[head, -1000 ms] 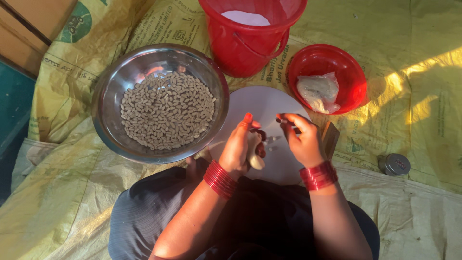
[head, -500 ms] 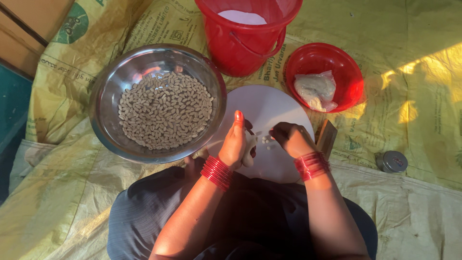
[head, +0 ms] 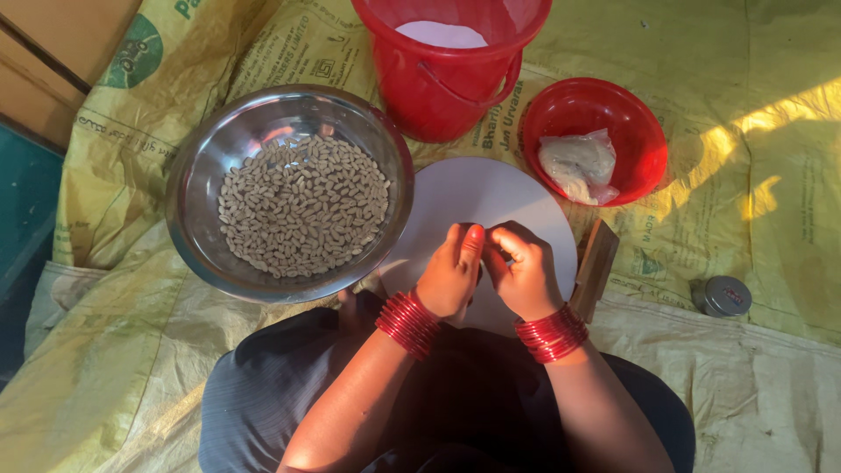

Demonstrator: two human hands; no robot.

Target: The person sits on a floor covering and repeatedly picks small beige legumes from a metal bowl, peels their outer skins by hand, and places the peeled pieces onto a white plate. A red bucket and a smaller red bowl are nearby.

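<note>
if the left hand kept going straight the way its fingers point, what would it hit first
The left hand points up and slightly right, over the round white board. Past the board's far edge, it would probably first meet the red plastic bucket, though depth is unclear.

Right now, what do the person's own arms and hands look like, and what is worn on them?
Both forearms are bare, with no sleeves. The left hand and the right hand wear no gloves. Each wrist carries a stack of thin red bangles.
</note>
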